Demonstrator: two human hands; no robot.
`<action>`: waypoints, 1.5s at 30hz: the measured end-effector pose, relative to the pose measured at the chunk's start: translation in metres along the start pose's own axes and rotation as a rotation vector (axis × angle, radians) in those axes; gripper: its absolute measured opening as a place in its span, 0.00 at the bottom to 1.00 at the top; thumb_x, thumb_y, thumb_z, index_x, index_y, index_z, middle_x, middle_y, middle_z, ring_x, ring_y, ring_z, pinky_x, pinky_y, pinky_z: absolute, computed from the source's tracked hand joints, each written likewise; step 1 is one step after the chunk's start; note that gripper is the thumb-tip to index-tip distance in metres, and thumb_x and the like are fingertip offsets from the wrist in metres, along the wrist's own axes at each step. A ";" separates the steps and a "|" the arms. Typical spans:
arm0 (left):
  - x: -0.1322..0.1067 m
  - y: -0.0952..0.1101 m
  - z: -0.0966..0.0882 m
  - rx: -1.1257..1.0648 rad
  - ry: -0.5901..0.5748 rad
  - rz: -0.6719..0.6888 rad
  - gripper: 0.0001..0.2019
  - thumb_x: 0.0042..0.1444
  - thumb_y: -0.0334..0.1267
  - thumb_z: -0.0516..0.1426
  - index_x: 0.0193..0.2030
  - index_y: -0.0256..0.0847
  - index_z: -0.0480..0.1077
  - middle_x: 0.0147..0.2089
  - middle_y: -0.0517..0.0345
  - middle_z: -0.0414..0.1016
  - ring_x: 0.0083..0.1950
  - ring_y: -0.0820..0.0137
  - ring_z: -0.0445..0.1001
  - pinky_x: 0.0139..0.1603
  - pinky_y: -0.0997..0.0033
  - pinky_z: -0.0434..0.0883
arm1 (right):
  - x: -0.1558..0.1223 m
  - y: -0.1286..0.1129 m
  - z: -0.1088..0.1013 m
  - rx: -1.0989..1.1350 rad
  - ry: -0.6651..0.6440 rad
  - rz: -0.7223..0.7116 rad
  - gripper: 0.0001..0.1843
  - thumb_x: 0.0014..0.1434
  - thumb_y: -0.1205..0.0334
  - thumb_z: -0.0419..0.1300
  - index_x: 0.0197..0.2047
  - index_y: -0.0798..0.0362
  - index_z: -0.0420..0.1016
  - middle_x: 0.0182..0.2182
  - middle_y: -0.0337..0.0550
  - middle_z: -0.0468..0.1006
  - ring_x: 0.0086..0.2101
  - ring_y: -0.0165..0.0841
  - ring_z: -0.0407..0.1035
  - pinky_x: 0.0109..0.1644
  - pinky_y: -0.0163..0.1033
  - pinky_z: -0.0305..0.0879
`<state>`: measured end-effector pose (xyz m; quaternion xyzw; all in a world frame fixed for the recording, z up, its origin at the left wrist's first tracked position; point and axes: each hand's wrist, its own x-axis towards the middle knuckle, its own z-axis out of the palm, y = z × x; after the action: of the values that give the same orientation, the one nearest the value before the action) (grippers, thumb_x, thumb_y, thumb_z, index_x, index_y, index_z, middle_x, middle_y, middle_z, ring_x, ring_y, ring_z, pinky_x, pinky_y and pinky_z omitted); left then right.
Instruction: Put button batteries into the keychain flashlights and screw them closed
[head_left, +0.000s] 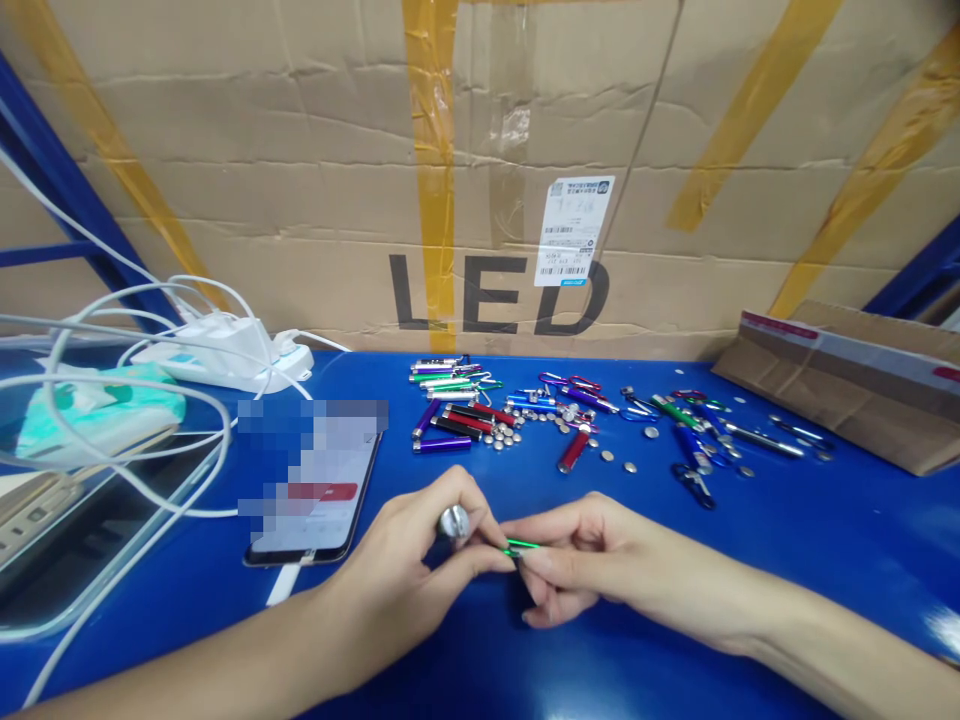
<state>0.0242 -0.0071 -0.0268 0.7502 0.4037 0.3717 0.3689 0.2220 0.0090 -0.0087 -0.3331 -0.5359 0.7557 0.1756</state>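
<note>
My left hand [409, 565] is closed around a mini flashlight, and only its round silver end [454, 521] shows between thumb and forefinger. Its thumb and fingertips also pinch toward a green carabiner clip [523, 544]. From the other side, my right hand [589, 550] grips that clip between thumb and fingers, so the two hands meet fingertip to fingertip just above the blue table. Most of the clip and the flashlight's body are hidden by fingers. Beyond the hands lie several mini flashlights [442, 446], a red one [574, 451] among them, and small button cells [607, 456].
Loose carabiners, flashlights and a pen-like silver tube [765, 440] lie at the right, near a brown paper bag [840, 385]. At left are a phone [322, 500], tangled white cables, a power strip [225, 350] and a tissue pack [105, 400]. A large LED carton [315, 180] stands behind.
</note>
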 end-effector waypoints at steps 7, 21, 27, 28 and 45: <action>-0.002 0.000 0.002 -0.080 -0.064 -0.022 0.14 0.54 0.27 0.54 0.24 0.42 0.51 0.25 0.66 0.65 0.28 0.74 0.66 0.29 0.77 0.64 | -0.003 -0.002 0.002 -0.093 -0.100 0.094 0.18 0.59 0.55 0.55 0.33 0.63 0.76 0.27 0.41 0.74 0.28 0.21 0.71 0.37 0.26 0.68; -0.010 0.007 -0.003 0.006 -0.248 0.222 0.14 0.55 0.18 0.47 0.30 0.43 0.57 0.30 0.64 0.65 0.32 0.77 0.66 0.33 0.79 0.63 | -0.001 0.005 0.002 -0.062 -0.223 0.183 0.20 0.52 0.49 0.60 0.24 0.61 0.67 0.19 0.34 0.68 0.19 0.19 0.67 0.29 0.26 0.63; -0.014 0.005 -0.003 0.032 -0.289 0.265 0.14 0.52 0.16 0.45 0.30 0.41 0.59 0.31 0.61 0.66 0.31 0.75 0.65 0.32 0.78 0.62 | -0.003 0.004 0.008 -0.078 -0.172 0.197 0.20 0.50 0.51 0.61 0.21 0.60 0.64 0.18 0.33 0.65 0.20 0.21 0.66 0.31 0.30 0.66; -0.014 0.005 -0.003 0.042 -0.297 0.268 0.14 0.52 0.16 0.45 0.30 0.41 0.60 0.31 0.60 0.66 0.31 0.75 0.66 0.31 0.78 0.62 | -0.004 0.003 0.010 -0.091 -0.155 0.186 0.19 0.51 0.53 0.60 0.21 0.59 0.63 0.17 0.32 0.64 0.20 0.21 0.65 0.31 0.30 0.66; -0.009 0.003 -0.003 0.186 -0.254 0.324 0.13 0.51 0.18 0.47 0.30 0.42 0.60 0.29 0.60 0.67 0.33 0.71 0.66 0.34 0.75 0.63 | -0.004 0.015 0.023 -0.414 0.134 -0.052 0.12 0.57 0.63 0.53 0.28 0.60 0.72 0.22 0.34 0.60 0.22 0.22 0.62 0.29 0.32 0.72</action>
<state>0.0187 -0.0157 -0.0258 0.8767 0.2607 0.2900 0.2816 0.2103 -0.0145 -0.0167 -0.3974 -0.6751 0.6010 0.1583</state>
